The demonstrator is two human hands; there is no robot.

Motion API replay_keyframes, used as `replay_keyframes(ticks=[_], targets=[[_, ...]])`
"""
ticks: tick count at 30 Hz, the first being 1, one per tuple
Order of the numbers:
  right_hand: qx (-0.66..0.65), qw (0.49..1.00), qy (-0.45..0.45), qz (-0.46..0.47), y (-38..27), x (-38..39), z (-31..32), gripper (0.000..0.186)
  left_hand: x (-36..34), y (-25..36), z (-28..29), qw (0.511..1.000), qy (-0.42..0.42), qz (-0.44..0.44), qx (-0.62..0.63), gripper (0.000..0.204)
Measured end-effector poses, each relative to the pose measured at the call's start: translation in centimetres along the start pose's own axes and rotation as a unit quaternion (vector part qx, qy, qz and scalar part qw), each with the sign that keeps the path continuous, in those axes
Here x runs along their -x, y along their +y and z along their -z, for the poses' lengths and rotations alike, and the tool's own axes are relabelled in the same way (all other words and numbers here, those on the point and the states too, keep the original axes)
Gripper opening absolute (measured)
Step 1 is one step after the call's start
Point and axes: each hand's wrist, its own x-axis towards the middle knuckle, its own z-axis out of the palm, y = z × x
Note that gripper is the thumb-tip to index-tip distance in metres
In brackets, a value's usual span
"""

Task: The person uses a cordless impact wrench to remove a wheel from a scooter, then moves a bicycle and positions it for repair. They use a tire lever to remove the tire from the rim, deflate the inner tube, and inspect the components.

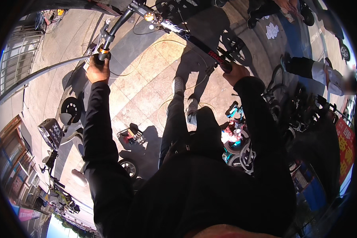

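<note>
Both my arms reach forward to a black handlebar (197, 44) with red and white lettering. My left hand (98, 71) is closed round the left grip, just below an orange ring (103, 50) and near a brake lever. On the other end my right hand (237, 74) is wrapped round the right grip, its fingers partly hidden. A round orange cap (149, 16) sits at the middle of the bar, with thin cables hanging near it. Below the bar my legs and light shoes (178, 85) stand on the paving.
Several parked bicycles (242, 152) crowd the right side. A red and black object (131, 137) and a small wheel (129, 168) lie left of my legs. A scooter (51, 133) stands at the left. Other people are at the upper right, near white papers (271, 31).
</note>
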Motion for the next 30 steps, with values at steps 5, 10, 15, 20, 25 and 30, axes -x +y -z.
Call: replay_keyframes(ticks=[5, 10, 15, 20, 25, 30], targets=[[-0.022, 0.999, -0.020, 0.016, 2.8, -5.6, -8.4, 0.044, 5.8, -2.4, -6.5, 0.990, -0.110, 0.060, -0.060, 0.045], [-0.081, 0.992, 0.064, 0.075, 6.7, -5.5, -16.9, 0.040, 12.4, -3.1, -9.0, 0.984, -0.153, 0.082, -0.025, 0.046], [-0.103, 0.993, 0.029, 0.046, 7.1, -4.8, -19.3, 0.035, 16.5, -2.5, -10.8, 0.909, -0.240, 0.275, 0.198, 0.033], [-0.086, 0.980, 0.152, 0.092, 9.4, -4.9, -19.3, 0.039, 17.2, 4.8, -9.7, 0.860, -0.261, 0.340, 0.278, 0.040], [-0.066, 0.967, 0.246, -0.002, 15.2, -5.6, -16.4, 0.063, 14.7, 15.6, -10.7, 0.915, -0.219, 0.261, 0.217, 0.045], [-0.343, 0.874, 0.304, -0.162, 23.8, -2.3, -15.2, 0.083, 10.1, 22.8, -11.4, 0.936, -0.191, 0.228, 0.190, 0.044]])
